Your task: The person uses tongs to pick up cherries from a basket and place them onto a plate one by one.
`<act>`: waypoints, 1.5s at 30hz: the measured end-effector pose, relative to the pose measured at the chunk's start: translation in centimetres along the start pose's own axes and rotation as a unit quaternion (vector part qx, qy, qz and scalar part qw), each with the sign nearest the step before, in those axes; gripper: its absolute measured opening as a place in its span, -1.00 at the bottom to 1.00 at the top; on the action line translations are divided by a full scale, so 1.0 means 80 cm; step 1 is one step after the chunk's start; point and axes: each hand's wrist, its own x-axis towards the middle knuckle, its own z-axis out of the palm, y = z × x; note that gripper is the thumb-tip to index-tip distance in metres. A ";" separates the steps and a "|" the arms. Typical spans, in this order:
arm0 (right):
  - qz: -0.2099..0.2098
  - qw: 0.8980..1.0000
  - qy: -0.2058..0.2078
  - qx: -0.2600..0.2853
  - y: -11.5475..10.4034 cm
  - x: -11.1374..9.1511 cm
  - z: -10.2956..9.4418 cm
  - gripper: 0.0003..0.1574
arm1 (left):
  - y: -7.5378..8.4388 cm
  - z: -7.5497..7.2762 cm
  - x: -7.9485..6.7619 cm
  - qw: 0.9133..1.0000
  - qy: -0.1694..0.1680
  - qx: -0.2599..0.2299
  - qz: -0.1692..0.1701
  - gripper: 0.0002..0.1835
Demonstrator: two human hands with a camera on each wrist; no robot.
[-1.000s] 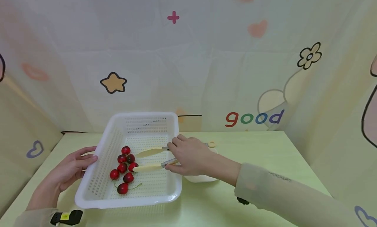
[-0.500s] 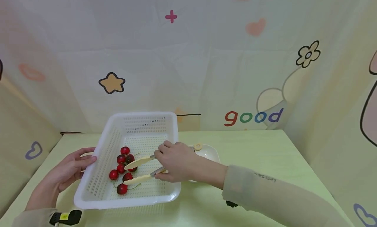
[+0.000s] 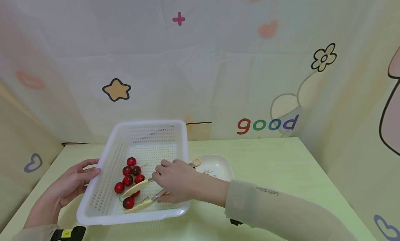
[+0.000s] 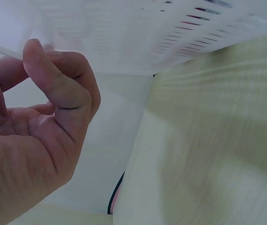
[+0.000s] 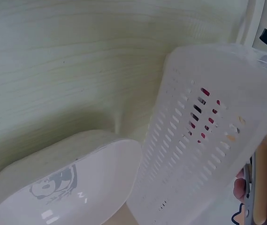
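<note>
A white perforated plastic basket point(image 3: 165, 130) is tipped toward me, with several dark red cherries point(image 3: 127, 180) lying on its floor. My left hand point(image 3: 73, 182) pinches the basket's left rim between thumb and fingers; in the left wrist view that hand point(image 4: 53, 93) curls at the rim. My right hand point(image 3: 178, 182) grips a pair of tongs point(image 3: 137, 188) with cream tips, reaching over the right rim. The spread tips stand on either side of the front cherries, one partly covering a cherry. In the right wrist view the tongs' handle point(image 5: 262, 183) shows in my fingers.
A white bowl point(image 5: 110, 183) with a grey panda print stands on the light wood-grain table point(image 3: 265, 171), right of the basket and partly behind my right arm. A patterned cloth point(image 3: 200, 60) hangs around the table's back and sides.
My right hand has moved left and toward me with the tongs, bringing their tips from the middle cherries to the front ones. More of the bowl shows. My left hand keeps holding the rim.
</note>
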 end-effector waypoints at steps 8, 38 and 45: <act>0.002 1.000 -0.014 0.020 -0.010 0.007 0.008 -0.27 | 0.000 0.001 0.001 1.000 0.015 0.008 -0.014 -0.71; 0.014 0.999 -0.024 0.022 -0.012 0.004 0.009 -0.34 | -0.001 0.004 0.000 0.999 0.031 0.002 -0.019 -0.72; 0.026 0.999 0.005 0.023 -0.003 -0.004 0.006 -0.37 | 0.000 0.006 -0.002 0.999 0.037 0.007 -0.023 -0.71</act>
